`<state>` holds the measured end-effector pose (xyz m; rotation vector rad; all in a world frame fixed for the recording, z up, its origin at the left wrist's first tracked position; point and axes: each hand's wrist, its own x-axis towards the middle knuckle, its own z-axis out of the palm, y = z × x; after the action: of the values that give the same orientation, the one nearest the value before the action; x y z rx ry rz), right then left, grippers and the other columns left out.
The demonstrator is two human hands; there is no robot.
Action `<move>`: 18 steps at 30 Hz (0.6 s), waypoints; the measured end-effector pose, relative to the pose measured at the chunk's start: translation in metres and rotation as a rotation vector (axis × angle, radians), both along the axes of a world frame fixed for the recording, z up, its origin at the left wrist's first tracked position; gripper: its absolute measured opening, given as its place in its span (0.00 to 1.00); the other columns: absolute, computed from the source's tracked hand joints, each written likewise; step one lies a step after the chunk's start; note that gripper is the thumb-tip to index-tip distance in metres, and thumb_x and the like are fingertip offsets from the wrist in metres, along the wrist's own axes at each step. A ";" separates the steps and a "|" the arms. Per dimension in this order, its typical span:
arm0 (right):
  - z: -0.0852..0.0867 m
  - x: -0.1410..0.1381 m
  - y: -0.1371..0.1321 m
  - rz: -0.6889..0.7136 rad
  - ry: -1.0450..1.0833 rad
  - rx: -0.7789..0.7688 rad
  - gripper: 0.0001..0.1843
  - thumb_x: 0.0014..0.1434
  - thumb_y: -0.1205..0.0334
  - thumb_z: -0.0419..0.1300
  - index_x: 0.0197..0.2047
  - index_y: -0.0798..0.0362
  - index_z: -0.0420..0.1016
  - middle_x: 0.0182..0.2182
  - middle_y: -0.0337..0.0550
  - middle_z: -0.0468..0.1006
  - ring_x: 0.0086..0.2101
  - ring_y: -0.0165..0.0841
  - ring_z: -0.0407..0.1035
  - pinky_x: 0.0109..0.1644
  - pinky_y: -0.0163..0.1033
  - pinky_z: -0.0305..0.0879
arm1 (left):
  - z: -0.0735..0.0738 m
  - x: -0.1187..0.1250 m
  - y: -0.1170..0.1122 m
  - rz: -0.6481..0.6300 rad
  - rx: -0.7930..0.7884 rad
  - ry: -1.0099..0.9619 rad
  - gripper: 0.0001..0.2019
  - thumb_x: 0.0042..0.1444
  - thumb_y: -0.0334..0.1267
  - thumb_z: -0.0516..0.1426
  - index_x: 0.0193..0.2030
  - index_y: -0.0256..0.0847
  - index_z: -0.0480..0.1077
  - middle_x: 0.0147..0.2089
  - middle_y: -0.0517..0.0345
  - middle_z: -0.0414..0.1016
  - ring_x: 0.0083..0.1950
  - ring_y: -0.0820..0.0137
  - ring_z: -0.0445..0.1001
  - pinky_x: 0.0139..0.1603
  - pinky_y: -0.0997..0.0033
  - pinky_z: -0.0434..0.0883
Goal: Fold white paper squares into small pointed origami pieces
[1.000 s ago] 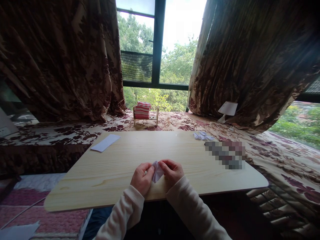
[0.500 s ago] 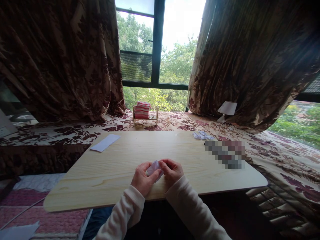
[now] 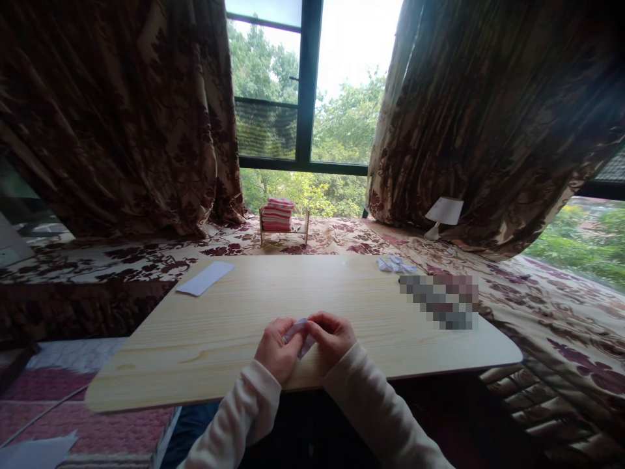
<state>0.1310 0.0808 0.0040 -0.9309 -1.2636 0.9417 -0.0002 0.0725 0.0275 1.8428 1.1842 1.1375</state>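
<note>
Between my two hands, over the near edge of the pale wooden table (image 3: 219, 345), is a small piece of folded white paper (image 3: 306, 346). My left hand (image 3: 277, 348) is closed round its left side, the thumb laid across it. The fingers of my right hand (image 3: 333, 335) pinch its upper right edge. Fingers cover much of the paper, so the exact shape of the fold cannot be made out.
A stack of white paper strips (image 3: 205, 279) lies at the table's far left. Several small folded white paper pieces (image 3: 395, 264) sit at the far right, behind a blurred-out patch (image 3: 439, 301). Beyond are a little rack with striped cloths (image 3: 278, 216) and a white lamp (image 3: 443, 212).
The paper has turned and shows less of its face between my hands. My left thumb has drawn in and my right fingers have shifted slightly left along its edge.
</note>
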 end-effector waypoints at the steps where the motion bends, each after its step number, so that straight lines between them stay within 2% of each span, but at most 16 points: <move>1: 0.000 0.001 0.000 0.009 -0.015 0.008 0.11 0.44 0.56 0.62 0.23 0.56 0.73 0.17 0.38 0.72 0.19 0.27 0.63 0.23 0.32 0.59 | 0.001 0.000 0.000 0.002 0.018 0.027 0.10 0.48 0.39 0.54 0.23 0.37 0.70 0.22 0.59 0.67 0.28 0.72 0.65 0.29 0.75 0.63; 4: 0.002 0.004 -0.001 0.038 -0.104 0.020 0.12 0.46 0.56 0.61 0.21 0.57 0.72 0.15 0.37 0.70 0.18 0.26 0.60 0.22 0.31 0.57 | 0.003 0.000 -0.001 -0.001 0.061 0.098 0.12 0.48 0.39 0.54 0.19 0.37 0.69 0.20 0.60 0.65 0.27 0.72 0.64 0.28 0.74 0.62; 8: 0.005 0.005 -0.002 -0.020 -0.147 0.030 0.16 0.49 0.53 0.57 0.19 0.57 0.71 0.14 0.36 0.66 0.18 0.25 0.57 0.20 0.31 0.53 | 0.004 -0.001 -0.001 -0.017 0.015 0.094 0.10 0.48 0.38 0.53 0.22 0.36 0.70 0.22 0.59 0.66 0.28 0.71 0.66 0.28 0.74 0.62; 14: 0.002 0.002 0.000 0.038 -0.107 0.022 0.14 0.47 0.53 0.59 0.24 0.57 0.72 0.18 0.38 0.68 0.19 0.26 0.59 0.21 0.31 0.54 | 0.002 -0.003 -0.001 -0.049 -0.021 0.051 0.12 0.49 0.41 0.54 0.25 0.35 0.72 0.24 0.57 0.70 0.29 0.70 0.67 0.30 0.74 0.63; 18: -0.004 0.002 0.003 -0.018 -0.036 0.028 0.14 0.47 0.53 0.60 0.22 0.57 0.71 0.16 0.37 0.68 0.18 0.25 0.58 0.21 0.31 0.53 | 0.003 -0.002 -0.001 -0.034 -0.030 0.011 0.13 0.48 0.44 0.55 0.25 0.35 0.73 0.24 0.56 0.71 0.30 0.69 0.68 0.30 0.73 0.64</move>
<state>0.1333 0.0839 -0.0005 -0.9392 -1.2944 0.8946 -0.0020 0.0718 0.0302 1.8420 1.1657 1.0861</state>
